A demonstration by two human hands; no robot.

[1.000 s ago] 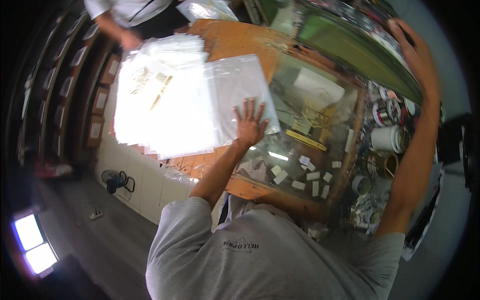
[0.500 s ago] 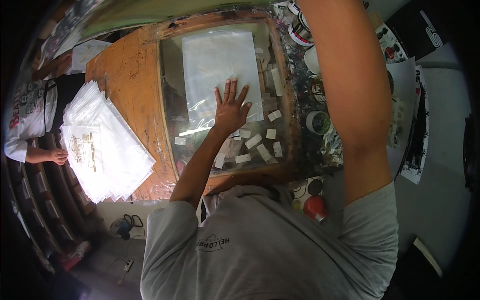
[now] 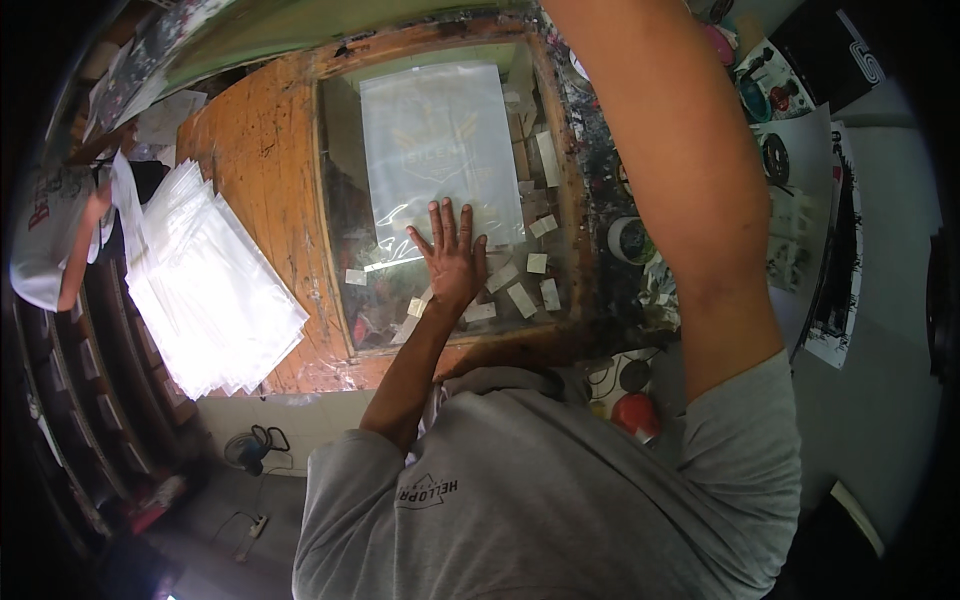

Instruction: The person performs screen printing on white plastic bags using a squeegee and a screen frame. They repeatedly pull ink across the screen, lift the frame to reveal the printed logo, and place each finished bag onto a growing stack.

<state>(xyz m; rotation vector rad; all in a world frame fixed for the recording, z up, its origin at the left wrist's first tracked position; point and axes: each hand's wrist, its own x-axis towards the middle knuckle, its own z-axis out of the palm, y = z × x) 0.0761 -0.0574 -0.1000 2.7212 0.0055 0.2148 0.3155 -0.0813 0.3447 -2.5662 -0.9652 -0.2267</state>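
Note:
My left hand (image 3: 450, 258) lies flat with its fingers spread on the near edge of a clear plastic bag (image 3: 440, 140) that carries a faint pale print. The bag rests on a glass plate (image 3: 345, 200) set in a worn wooden frame (image 3: 250, 170). The hand holds nothing. My right arm (image 3: 680, 180) rises along the right side of the frame and leaves the picture at the top, so its hand is hidden.
Small pieces of tape (image 3: 520, 298) stick to the glass near my hand. A tall stack of clear bags (image 3: 205, 290) sits at the table's left, where another person (image 3: 50, 230) stands. A tape roll (image 3: 628, 238) and a red round thing (image 3: 636, 412) lie to the right.
The clear bag has gone from beside the stack onto the middle of the glass, with my left hand flat on it throughout. My raised right hand has left the view.

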